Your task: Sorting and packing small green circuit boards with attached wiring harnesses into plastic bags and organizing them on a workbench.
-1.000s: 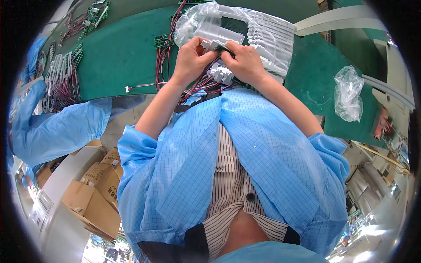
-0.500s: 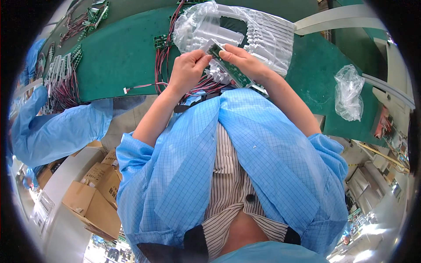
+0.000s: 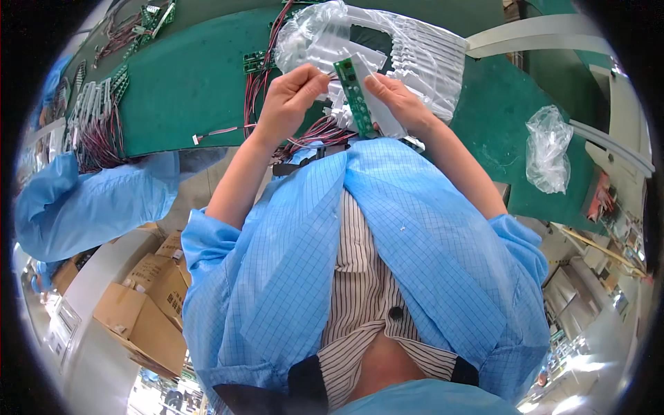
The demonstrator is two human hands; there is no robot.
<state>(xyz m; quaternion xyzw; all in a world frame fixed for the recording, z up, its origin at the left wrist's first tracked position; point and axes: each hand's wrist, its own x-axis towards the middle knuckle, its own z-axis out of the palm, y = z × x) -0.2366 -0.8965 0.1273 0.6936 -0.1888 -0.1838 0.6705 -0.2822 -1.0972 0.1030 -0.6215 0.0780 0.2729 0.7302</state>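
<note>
Holding a green circuit board (image 3: 354, 100) and a pale plastic strip (image 3: 384, 114) together, the right hand (image 3: 401, 104) has its thumb at the strip's right side and its other fingers mostly hidden behind. These 2 pieces lean side by side, tilted, between the person's hands near the table's front edge. The left hand (image 3: 294, 97) is curled just left of the board's upper end, thumb and forefinger drawn together; what, if anything, they pinch is too small to make out.

Below the hands lie a tangle of red and black wires (image 3: 321, 131) and white plastic parts (image 3: 339, 114). Beyond, a clear plastic bag (image 3: 308, 31) partly covers a row of white ribbed pieces (image 3: 429, 62). To the left, a white connector (image 3: 196, 139) sits near the edge of the green tabletop (image 3: 180, 90). Farther left are wired white strips (image 3: 97, 104) and another person's blue sleeve (image 3: 104, 207). A crumpled clear bag (image 3: 548, 149) lies well apart, at right.
</note>
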